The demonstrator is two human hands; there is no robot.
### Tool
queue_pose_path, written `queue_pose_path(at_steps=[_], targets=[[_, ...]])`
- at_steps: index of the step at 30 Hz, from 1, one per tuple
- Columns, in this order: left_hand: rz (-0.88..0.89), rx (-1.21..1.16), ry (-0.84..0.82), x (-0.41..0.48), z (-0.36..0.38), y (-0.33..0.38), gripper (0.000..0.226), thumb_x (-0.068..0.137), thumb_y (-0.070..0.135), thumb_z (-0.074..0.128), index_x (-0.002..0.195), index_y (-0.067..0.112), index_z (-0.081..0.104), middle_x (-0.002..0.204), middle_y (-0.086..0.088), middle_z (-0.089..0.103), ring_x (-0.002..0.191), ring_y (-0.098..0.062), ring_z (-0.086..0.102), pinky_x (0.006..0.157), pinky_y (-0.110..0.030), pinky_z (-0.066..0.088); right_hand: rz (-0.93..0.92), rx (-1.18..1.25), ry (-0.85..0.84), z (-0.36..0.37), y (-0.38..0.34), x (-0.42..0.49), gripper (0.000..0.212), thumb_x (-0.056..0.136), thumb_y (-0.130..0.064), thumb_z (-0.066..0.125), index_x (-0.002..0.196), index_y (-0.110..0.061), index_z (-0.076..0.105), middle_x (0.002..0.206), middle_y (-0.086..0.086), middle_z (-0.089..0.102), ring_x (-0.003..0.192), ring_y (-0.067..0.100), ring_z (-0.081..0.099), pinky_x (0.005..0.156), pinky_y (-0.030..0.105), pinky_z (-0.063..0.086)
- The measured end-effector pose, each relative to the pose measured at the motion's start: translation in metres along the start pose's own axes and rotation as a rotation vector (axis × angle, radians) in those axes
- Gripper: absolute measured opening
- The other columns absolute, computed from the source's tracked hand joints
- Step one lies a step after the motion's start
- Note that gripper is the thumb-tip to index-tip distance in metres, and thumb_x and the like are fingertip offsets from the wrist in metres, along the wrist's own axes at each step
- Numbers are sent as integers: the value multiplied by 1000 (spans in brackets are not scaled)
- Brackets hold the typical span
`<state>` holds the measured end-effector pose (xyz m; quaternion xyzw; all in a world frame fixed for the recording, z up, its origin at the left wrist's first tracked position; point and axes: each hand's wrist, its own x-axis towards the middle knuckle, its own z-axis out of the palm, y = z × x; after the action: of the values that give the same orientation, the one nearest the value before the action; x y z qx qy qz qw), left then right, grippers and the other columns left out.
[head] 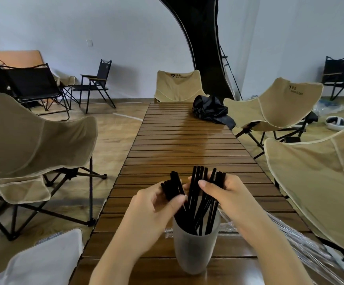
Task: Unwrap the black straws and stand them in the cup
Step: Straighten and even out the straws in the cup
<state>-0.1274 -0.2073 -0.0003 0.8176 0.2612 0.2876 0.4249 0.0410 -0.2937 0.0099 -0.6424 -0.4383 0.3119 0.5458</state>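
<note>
I see the cup (193, 249), a frosted one, standing upright on the near end of the slatted wooden table (187, 145), just ahead of me. The black straws (196, 177) stand in it with their lower ends inside, fanning upward and apart at the top.

My left hand (154, 204) has its fingers curled round a small bundle of them that leans out to the left, thumb across the front. My right hand (226, 194) grasps the larger spread on the right side, thumb pressed over the front of the stalks and fingers wrapped behind. The two hands are nearly touching above the cup's rim.

Clear plastic wrappers (310, 249) lie crumpled on the table to the right of the cup, running off toward the near right corner; a scrap of the same stuff shows just left of it. At the far right of the table sits a black bag (212, 109). Beige folding chairs (33, 136) stand along both sides.
</note>
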Motion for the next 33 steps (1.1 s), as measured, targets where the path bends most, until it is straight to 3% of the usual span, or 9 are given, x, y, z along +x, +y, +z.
queue_pose_path(at_steps=[3,8,13,20,26,33], targets=[[19,-100,33,4,6,-3,31,82,47,49,107,38,66,101,30,68,102,11,60,79,-3,44,18,53,-27,-5,2,-1,31,97,-17,50,95,-36,74,101,-9,74,102,4,66,102,38,41],[26,-167,17,7,6,-9,36,82,49,49,110,34,67,103,26,69,105,10,60,82,-2,42,23,116,-95,-11,8,-2,30,97,-19,47,102,-33,73,108,-6,72,111,8,62,111,48,31],[24,-180,11,8,5,-11,32,86,42,50,111,33,68,105,27,69,107,12,58,82,2,39,25,157,-90,-12,9,-1,29,98,-18,47,103,-28,74,109,-3,72,113,12,61,111,48,31],[10,-209,23,8,5,-12,22,91,27,55,107,36,68,102,25,70,102,11,60,77,0,42,69,415,-130,-15,11,-1,31,95,-4,44,121,0,61,119,19,65,117,32,58,108,52,36],[15,-220,17,8,6,-10,26,91,17,59,104,37,68,100,24,71,100,10,62,75,-1,44,33,499,-193,-16,13,0,37,89,-3,47,122,2,60,122,23,63,119,35,57,108,54,35],[-4,-194,1,8,6,-8,25,88,18,63,100,39,68,97,25,71,97,9,63,75,-2,45,-11,474,-250,-18,16,2,36,87,-10,51,119,-6,65,122,18,64,119,32,58,103,48,39]])
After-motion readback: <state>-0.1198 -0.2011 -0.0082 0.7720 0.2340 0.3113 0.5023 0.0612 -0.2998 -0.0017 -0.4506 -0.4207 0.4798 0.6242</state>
